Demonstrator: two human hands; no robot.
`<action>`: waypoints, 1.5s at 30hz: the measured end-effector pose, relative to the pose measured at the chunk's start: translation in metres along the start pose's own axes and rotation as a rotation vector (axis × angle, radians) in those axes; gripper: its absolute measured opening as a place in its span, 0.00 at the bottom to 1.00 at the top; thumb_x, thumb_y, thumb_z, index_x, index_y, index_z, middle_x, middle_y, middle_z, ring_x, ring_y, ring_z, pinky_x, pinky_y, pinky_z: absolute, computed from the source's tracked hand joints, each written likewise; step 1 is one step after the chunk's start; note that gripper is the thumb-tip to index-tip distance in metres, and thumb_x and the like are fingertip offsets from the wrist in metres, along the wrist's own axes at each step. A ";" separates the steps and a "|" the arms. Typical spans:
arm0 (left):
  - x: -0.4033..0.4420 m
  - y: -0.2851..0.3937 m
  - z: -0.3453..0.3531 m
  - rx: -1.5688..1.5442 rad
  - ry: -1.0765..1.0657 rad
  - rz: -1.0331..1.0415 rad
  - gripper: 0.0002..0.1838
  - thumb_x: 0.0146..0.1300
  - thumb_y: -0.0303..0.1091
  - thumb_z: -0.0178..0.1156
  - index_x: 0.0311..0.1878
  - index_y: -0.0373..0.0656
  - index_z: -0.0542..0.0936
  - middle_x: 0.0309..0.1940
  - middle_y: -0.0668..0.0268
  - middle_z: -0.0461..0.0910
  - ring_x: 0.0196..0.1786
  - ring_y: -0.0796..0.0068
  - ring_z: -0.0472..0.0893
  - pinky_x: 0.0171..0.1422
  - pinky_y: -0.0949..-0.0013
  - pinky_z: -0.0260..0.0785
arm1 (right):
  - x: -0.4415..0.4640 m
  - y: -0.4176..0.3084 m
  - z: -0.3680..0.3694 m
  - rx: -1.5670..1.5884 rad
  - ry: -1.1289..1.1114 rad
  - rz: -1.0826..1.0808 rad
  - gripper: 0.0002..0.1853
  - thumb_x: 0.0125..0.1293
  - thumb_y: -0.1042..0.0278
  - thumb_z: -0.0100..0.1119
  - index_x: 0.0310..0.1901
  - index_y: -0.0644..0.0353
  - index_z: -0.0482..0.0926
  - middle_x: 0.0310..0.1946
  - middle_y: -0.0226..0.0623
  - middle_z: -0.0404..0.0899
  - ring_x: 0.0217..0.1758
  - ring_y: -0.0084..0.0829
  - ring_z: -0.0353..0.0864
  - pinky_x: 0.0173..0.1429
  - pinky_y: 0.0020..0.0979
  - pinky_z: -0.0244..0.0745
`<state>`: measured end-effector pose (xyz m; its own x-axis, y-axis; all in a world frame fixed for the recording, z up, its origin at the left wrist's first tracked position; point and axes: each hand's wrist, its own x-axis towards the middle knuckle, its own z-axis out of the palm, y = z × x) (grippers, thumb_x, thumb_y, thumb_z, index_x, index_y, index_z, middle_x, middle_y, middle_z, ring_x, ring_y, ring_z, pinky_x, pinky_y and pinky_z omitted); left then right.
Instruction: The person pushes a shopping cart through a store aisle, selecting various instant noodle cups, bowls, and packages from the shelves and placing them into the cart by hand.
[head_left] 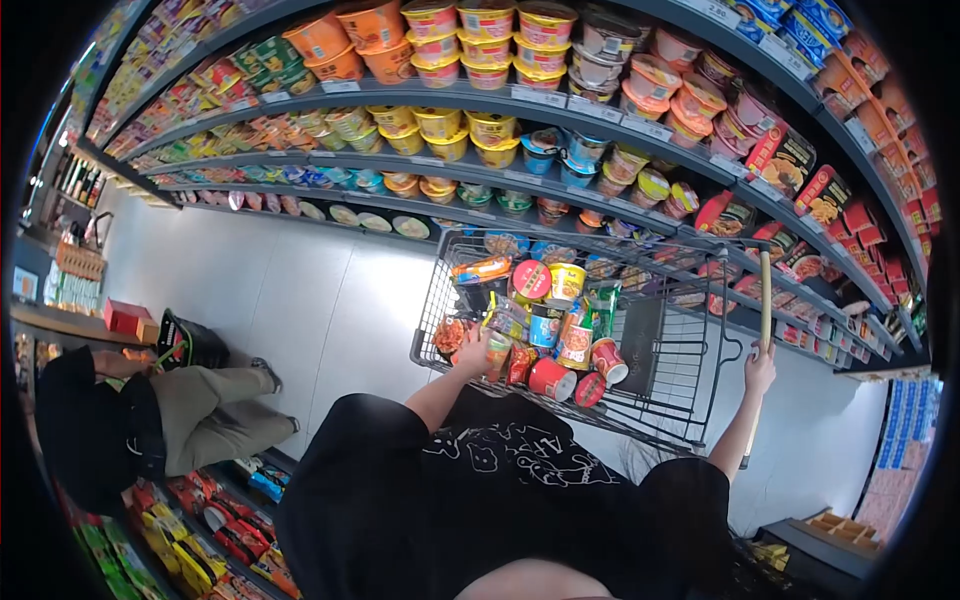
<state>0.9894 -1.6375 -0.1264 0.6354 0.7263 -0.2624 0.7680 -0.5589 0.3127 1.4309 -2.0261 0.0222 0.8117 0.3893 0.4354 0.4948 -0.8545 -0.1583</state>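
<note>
A black wire shopping cart (680, 350) stands in front of me, with several packaged foods inside. My left hand (474, 352) reaches over its near left side and touches the packages there, beside a red and orange pack (449, 336); what its fingers hold, if anything, is hard to make out. My right hand (760, 369) is wrapped round the cart's pale handle bar (766, 300). Within the cart lie a yellow cup (567, 282), a round red-lidded tub (531, 280), a blue can (545, 326) and a red cup (551, 380).
Shelves (560, 99) of cup and bowl noodles curve along the far side. At the left, a person (190, 410) in dark top and light trousers stands by a black basket (196, 338). Bagged goods (190, 550) fill a shelf at the lower left.
</note>
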 end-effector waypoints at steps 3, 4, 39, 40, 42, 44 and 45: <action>0.007 0.001 -0.006 0.001 -0.066 0.031 0.47 0.33 0.40 0.70 0.59 0.51 0.56 0.64 0.60 0.47 0.63 0.49 0.54 0.62 0.55 0.57 | 0.005 0.000 -0.003 -0.004 -0.079 0.063 0.12 0.49 0.72 0.53 0.36 0.46 0.68 0.46 0.32 0.67 0.37 0.45 0.75 0.33 0.44 0.71; 0.011 -0.003 -0.004 0.003 -0.088 0.038 0.47 0.33 0.40 0.70 0.59 0.51 0.56 0.64 0.60 0.47 0.63 0.49 0.54 0.62 0.55 0.57 | 0.008 0.006 0.001 -0.008 -0.078 0.047 0.13 0.48 0.72 0.53 0.37 0.45 0.69 0.48 0.32 0.67 0.42 0.44 0.73 0.37 0.42 0.71; -0.029 -0.095 -0.044 -0.801 -0.053 -0.001 0.17 0.53 0.24 0.49 0.48 0.37 0.72 0.40 0.53 0.77 0.43 0.63 0.78 0.46 0.67 0.70 | -0.097 -0.417 0.285 0.187 -0.608 -0.221 0.02 0.51 0.72 0.53 0.24 0.57 0.73 0.28 0.43 0.76 0.29 0.42 0.78 0.34 0.40 0.74; -0.027 -0.095 -0.044 -0.810 -0.085 -0.017 0.17 0.53 0.24 0.49 0.48 0.38 0.72 0.39 0.53 0.77 0.42 0.64 0.78 0.46 0.67 0.70 | -0.098 -0.415 0.284 0.186 -0.606 -0.217 0.02 0.51 0.72 0.53 0.24 0.57 0.73 0.28 0.43 0.76 0.29 0.42 0.78 0.34 0.40 0.74; -0.022 -0.093 -0.048 -0.788 -0.105 -0.023 0.16 0.55 0.25 0.49 0.48 0.38 0.72 0.39 0.53 0.77 0.41 0.64 0.79 0.45 0.67 0.70 | -0.096 -0.411 0.278 0.131 -0.525 -0.461 0.07 0.54 0.73 0.45 0.22 0.60 0.73 0.30 0.45 0.76 0.26 0.43 0.78 0.31 0.39 0.74; -0.016 -0.091 -0.052 -0.767 -0.125 -0.027 0.15 0.56 0.27 0.50 0.48 0.39 0.72 0.38 0.53 0.77 0.40 0.63 0.79 0.45 0.67 0.70 | -0.098 -0.410 0.271 0.054 -0.546 -0.489 0.05 0.53 0.74 0.47 0.25 0.61 0.74 0.30 0.42 0.76 0.30 0.38 0.79 0.33 0.35 0.75; -0.008 -0.086 -0.057 -0.745 -0.123 0.007 0.15 0.57 0.29 0.51 0.48 0.39 0.72 0.38 0.54 0.77 0.40 0.63 0.79 0.44 0.67 0.70 | -0.096 -0.407 0.272 -0.016 -0.469 -0.591 0.05 0.53 0.73 0.48 0.26 0.60 0.75 0.29 0.39 0.76 0.32 0.35 0.78 0.34 0.33 0.75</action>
<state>0.9136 -1.5727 -0.0994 0.6776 0.6497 -0.3446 0.5341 -0.1127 0.8379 1.2362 -1.6226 -0.1964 0.4612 0.8871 0.0206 0.8873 -0.4613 -0.0009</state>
